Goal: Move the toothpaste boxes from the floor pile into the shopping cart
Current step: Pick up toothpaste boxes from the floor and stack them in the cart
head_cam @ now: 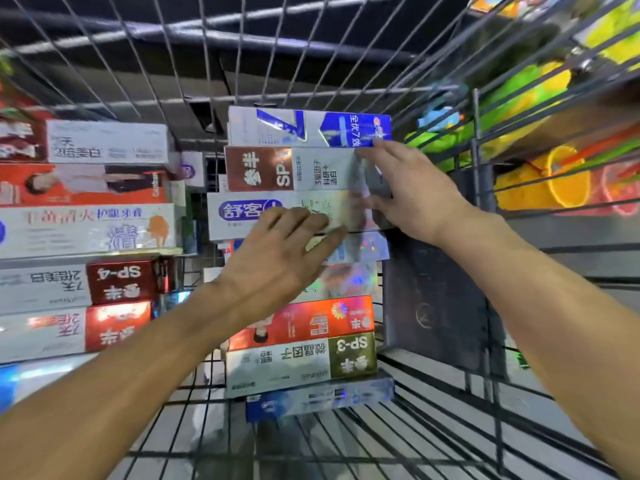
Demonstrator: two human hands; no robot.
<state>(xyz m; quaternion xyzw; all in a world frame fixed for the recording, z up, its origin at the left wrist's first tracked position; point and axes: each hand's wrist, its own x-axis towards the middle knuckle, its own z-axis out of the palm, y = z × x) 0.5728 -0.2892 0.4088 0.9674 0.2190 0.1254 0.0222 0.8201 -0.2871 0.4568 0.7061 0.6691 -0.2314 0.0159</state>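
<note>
left hand (277,258) fingers flat on boxes (294,216) | right hand (408,192) fingers spread against stack end | cart (433,427)

A shopping cart of grey metal wire (408,441) carries everything here, its grid floor and slanted mesh walls showing around the load. On the wire floor stand two stacks of long cardboard toothpaste boxes, laid flat one upon another. The middle stack (301,258) rests on a blue and silver box (318,398) that lies directly on the grid; above it sits a white box with an olive-green end (301,362), then a red-orange box (304,322). The left stack (83,237) fills the cart's left side, its base hidden from view. A dark grey flat panel (436,292) stands upright just right of the middle stack.
</note>
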